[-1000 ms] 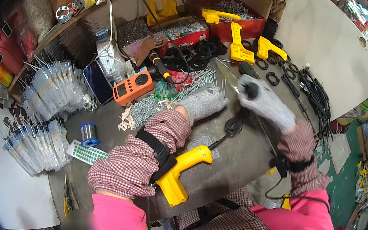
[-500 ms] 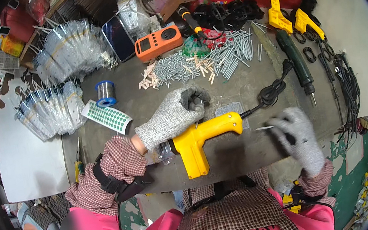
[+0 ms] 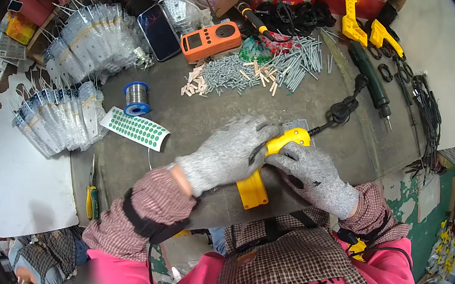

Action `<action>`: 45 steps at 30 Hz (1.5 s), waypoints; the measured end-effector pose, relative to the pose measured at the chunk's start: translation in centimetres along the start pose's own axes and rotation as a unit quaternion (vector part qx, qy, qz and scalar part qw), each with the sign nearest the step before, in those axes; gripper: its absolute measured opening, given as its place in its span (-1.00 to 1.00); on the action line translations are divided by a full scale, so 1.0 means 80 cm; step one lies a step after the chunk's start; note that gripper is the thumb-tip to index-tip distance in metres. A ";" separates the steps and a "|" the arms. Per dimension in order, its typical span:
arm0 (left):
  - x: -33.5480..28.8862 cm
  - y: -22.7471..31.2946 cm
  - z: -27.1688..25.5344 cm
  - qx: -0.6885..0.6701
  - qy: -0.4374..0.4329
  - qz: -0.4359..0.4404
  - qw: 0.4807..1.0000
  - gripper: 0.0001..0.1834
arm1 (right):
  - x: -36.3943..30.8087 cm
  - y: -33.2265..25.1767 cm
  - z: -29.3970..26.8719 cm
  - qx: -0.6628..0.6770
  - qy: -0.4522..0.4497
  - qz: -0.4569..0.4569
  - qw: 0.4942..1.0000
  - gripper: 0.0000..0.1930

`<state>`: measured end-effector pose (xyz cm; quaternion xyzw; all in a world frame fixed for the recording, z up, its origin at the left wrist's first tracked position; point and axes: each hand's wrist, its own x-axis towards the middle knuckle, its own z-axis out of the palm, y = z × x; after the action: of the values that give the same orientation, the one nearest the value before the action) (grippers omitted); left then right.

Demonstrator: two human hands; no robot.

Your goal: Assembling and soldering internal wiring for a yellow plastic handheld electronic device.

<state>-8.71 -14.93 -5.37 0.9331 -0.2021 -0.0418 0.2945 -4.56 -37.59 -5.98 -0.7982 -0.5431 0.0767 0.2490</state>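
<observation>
A yellow pistol-shaped power tool lies near the table's front edge, with a black cord leaving its handle end. My left hand, in a grey knit glove, lies across the tool's body with curled fingers at the handle. Opposite it, my gloved right hand has its fingers closed against the near side of the handle. Between them the hands hide most of the tool. Anything small in the fingers is out of sight.
Beyond the hands lie piled screws, an orange meter and a phone. Solder wire, a green sticker sheet and pliers are left. A dark electric screwdriver and yellow shell halves are right.
My right hand, which held a thin pale piece to the right, has moved left onto the tool's handle. My left hand has come down over the tool from just above it.
</observation>
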 end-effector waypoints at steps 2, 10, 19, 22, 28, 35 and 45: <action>-0.014 0.027 -0.032 0.031 -0.076 -0.049 0.995 -0.24 | -0.002 0.006 0.000 0.005 -0.008 0.024 1.000 -0.58; -0.042 0.036 -0.027 -0.012 -0.069 -0.070 0.995 0.20 | 0.025 0.005 0.007 0.222 0.026 -0.068 0.972 -0.66; -0.008 0.044 0.010 0.055 -0.001 -0.101 0.993 -0.32 | -0.052 0.290 -0.127 -0.205 0.243 0.367 0.874 -0.45; -0.019 0.039 0.014 0.040 0.024 -0.078 0.996 -0.32 | -0.044 0.294 -0.150 -0.036 0.177 0.336 0.924 -0.38; -0.005 0.044 0.011 0.044 -0.018 -0.098 0.994 -0.38 | -0.046 0.244 -0.187 0.207 0.157 0.356 0.898 -0.41; 0.017 0.024 0.029 0.015 -0.018 -0.115 0.993 -0.35 | 0.036 0.102 -0.124 0.822 0.293 -0.026 0.487 -0.25; 0.017 0.013 0.040 -0.057 0.001 -0.098 0.994 -0.31 | 0.056 0.065 -0.050 0.657 0.283 -0.055 0.697 -0.32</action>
<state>-8.49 -17.95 -7.35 0.9301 -0.1069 -0.0808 0.3421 3.11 -36.28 -4.34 -0.3849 -0.3015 0.1709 0.8554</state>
